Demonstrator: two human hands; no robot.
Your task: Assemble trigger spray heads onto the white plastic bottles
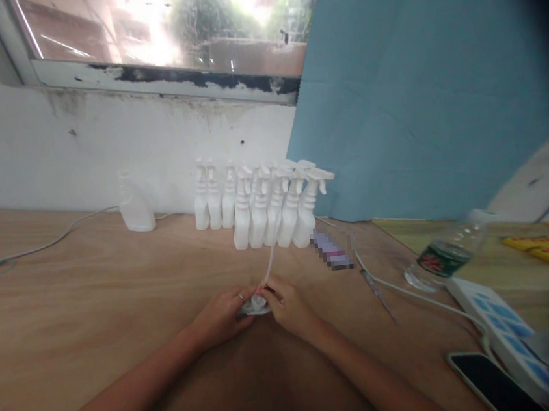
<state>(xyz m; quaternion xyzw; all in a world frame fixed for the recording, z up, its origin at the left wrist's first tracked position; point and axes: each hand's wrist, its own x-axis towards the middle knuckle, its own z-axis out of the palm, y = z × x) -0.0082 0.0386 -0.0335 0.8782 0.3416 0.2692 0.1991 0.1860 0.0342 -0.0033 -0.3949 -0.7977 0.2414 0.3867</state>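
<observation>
Close to my body, above the wooden table, my left hand [224, 315] is closed around a white trigger sprayer head [256, 304], partly hidden by my fingers. My right hand [287, 302] pinches at the base of its thin white dip tube [269, 265], which points up and away toward the bottles. A ring shows on a left finger. Beyond the hands stands a cluster of white spray bottles [259, 220], several of them topped with trigger heads. A single white bottle [136, 207] without a trigger head stands farther left by the wall.
On the right are a clear water bottle [449, 256], a white power strip [500, 325], a phone [494, 382] and a thin pen-like tool [378, 296]. A blurred purple item [331, 250] lies beside the bottles. White cables cross the wooden table [91, 283]. A blue sheet [414, 86] hangs behind.
</observation>
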